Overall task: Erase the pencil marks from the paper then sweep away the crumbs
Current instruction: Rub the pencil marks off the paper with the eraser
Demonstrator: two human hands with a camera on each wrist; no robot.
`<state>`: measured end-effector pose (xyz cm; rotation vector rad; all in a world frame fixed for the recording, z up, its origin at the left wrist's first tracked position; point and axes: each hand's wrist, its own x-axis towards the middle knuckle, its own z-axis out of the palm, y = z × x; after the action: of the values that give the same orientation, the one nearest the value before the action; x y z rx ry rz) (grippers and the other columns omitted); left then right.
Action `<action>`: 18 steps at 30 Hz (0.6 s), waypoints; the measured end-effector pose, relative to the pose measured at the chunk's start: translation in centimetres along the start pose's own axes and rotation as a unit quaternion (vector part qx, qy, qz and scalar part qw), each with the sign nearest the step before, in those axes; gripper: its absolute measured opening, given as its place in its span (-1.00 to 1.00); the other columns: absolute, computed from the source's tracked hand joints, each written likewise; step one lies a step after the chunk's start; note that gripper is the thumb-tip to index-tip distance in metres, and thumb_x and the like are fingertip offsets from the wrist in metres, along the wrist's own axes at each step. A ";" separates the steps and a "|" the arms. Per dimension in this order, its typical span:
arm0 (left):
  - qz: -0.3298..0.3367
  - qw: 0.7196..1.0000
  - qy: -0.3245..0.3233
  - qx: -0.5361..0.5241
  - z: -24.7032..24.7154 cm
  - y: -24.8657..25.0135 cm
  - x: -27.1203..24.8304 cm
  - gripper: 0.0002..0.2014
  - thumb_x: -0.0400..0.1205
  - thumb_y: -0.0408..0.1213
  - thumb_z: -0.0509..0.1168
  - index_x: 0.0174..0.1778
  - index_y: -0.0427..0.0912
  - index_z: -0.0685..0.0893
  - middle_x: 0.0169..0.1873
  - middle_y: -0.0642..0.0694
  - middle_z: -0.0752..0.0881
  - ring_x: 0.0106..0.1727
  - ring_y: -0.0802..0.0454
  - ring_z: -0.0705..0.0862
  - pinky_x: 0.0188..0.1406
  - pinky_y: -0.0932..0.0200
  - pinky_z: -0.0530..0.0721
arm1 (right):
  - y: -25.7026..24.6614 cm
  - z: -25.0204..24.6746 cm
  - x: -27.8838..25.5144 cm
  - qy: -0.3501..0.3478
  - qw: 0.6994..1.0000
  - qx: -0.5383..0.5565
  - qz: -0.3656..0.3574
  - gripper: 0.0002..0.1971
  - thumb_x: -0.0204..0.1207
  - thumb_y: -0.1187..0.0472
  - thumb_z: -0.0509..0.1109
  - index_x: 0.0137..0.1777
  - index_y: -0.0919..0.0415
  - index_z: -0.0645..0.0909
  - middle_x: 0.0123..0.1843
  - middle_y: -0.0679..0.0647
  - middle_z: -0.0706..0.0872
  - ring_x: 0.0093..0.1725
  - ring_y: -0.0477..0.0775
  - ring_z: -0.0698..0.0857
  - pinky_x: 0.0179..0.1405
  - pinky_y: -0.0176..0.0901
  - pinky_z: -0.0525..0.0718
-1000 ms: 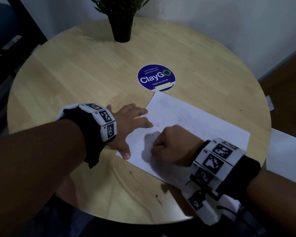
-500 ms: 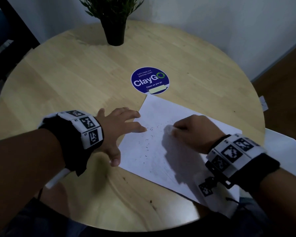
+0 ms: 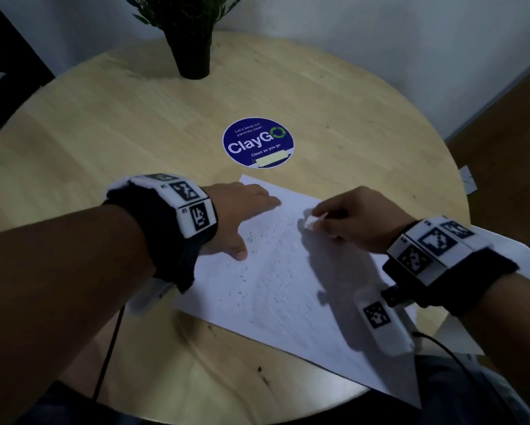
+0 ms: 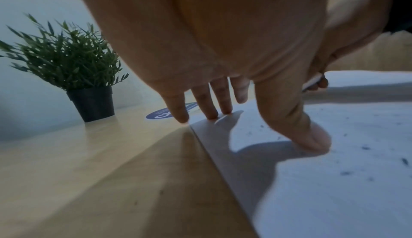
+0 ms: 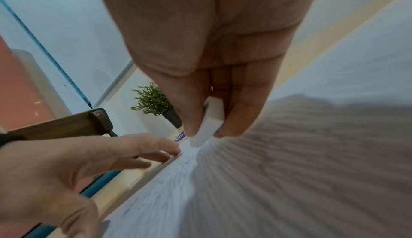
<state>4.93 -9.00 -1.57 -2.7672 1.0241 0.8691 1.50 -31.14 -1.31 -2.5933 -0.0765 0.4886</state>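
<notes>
While erasing appears under way, the head view shows one white sheet of paper on a round wooden table, just below a blue round sticker. One left hand lies spread flat on the sheet's left edge; one right hand pinches one small white eraser. Dark crumbs dot the sheet.

From the left wrist, fingers press the paper's edge, right of one potted green plant.

From the right wrist, the eraser's tip meets the sheet. Next, likely more rubbing, then sweeping.
</notes>
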 end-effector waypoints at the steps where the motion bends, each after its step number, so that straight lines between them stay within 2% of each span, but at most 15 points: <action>1: -0.010 1.000 -0.006 -0.015 -0.1 0.0 0.2 0.00 0.54 -0.08 0.49 0.71 0.02 -0.10 0.69 0.06 -0.02 0.67 0.06 0.03 0.59 0.13 0.12 | 0.0 -0.1 0.4 0.013 1.000 -0.005 0.003 -0.77 0.50 0.08 0.47 0.14 0.03 0.78 -0.42 -0.27 0.61 -0.29 -0.19 0.62 0.02 -0.24 0.60; 5: -0.024 0.999 0.009 -0.030 -0.5 -0.2 0.6 0.02 0.49 -0.13 0.53 0.71 -0.05 -0.02 0.64 0.04 0.09 0.64 0.05 0.09 0.58 0.10 0.20 | -0.5 0.1 1.6 -0.003 1.000 -0.006 0.001 -0.78 0.49 0.02 0.47 0.09 0.00 0.80 -0.58 -0.38 0.56 -0.42 -0.35 0.54 -0.30 -0.52 0.45; 6: -0.024 1.000 0.010 -0.016 -0.5 -0.1 0.7 0.01 0.48 -0.12 0.54 0.71 -0.05 0.01 0.61 0.04 0.12 0.62 0.03 0.12 0.55 0.06 0.27 | -0.7 0.1 1.9 0.003 1.000 -0.008 0.001 -0.78 0.49 0.01 0.47 0.08 0.02 0.80 -0.54 -0.35 0.58 -0.39 -0.31 0.55 -0.30 -0.50 0.46; 8: -0.021 1.000 0.007 0.016 -0.4 0.0 0.8 -0.02 0.48 -0.12 0.54 0.70 -0.06 0.07 0.57 0.03 0.13 0.57 0.01 0.15 0.48 0.01 0.36 | -0.9 0.0 2.5 0.030 0.999 -0.009 0.011 -0.78 0.50 0.05 0.46 0.11 0.05 0.79 -0.36 -0.22 0.65 -0.28 -0.16 0.62 -0.19 -0.33 0.52; 10: -0.018 0.999 0.007 0.030 -0.2 0.2 1.0 -0.03 0.47 -0.15 0.55 0.69 -0.07 0.08 0.59 0.03 0.08 0.57 -0.01 0.12 0.46 -0.01 0.38 | -1.3 0.0 2.7 0.042 0.999 -0.017 0.014 -0.77 0.52 0.10 0.44 0.15 0.03 0.77 -0.27 -0.14 0.68 -0.16 -0.08 0.64 -0.11 -0.30 0.47; 12: -0.019 0.999 0.006 0.033 -0.2 0.3 0.9 -0.03 0.47 -0.17 0.54 0.69 -0.08 0.06 0.61 0.04 0.05 0.59 -0.02 0.09 0.48 -0.04 0.36 | -1.6 0.2 2.8 0.020 1.000 -0.022 0.000 -0.76 0.51 0.11 0.43 0.15 -0.03 0.76 -0.35 -0.23 0.65 -0.24 -0.18 0.63 -0.20 -0.32 0.47; 14: -0.020 0.999 0.005 0.027 -0.3 0.3 0.8 -0.01 0.48 -0.19 0.54 0.70 -0.06 0.03 0.61 0.06 0.05 0.59 -0.02 0.08 0.48 -0.06 0.37 | -1.9 0.0 2.9 0.000 1.000 -0.020 -0.003 -0.77 0.49 0.09 0.45 0.13 -0.07 0.77 -0.43 -0.31 0.60 -0.34 -0.29 0.57 -0.30 -0.46 0.46; 16: -0.018 0.999 0.006 0.028 -0.4 0.4 0.8 -0.01 0.47 -0.20 0.54 0.70 -0.03 0.02 0.59 0.06 0.08 0.57 -0.03 0.10 0.45 -0.06 0.40 | -1.7 -0.5 3.2 0.023 1.000 -0.008 0.015 -0.78 0.48 0.08 0.46 0.11 -0.07 0.78 -0.40 -0.26 0.64 -0.33 -0.27 0.59 -0.31 -0.53 0.45; 18: -0.015 0.999 0.013 0.035 -0.4 0.5 0.8 -0.03 0.44 -0.20 0.55 0.68 -0.01 0.10 0.56 0.07 0.12 0.53 -0.03 0.15 0.39 -0.06 0.44 | -1.7 -0.4 3.2 0.029 0.999 0.001 0.019 -0.79 0.48 0.09 0.45 0.10 -0.08 0.79 -0.34 -0.17 0.71 -0.33 -0.25 0.61 -0.26 -0.43 0.52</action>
<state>5.38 -9.95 -1.60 -2.7356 0.9952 0.7813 4.68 -29.41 -1.20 -2.6082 -0.0070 0.4259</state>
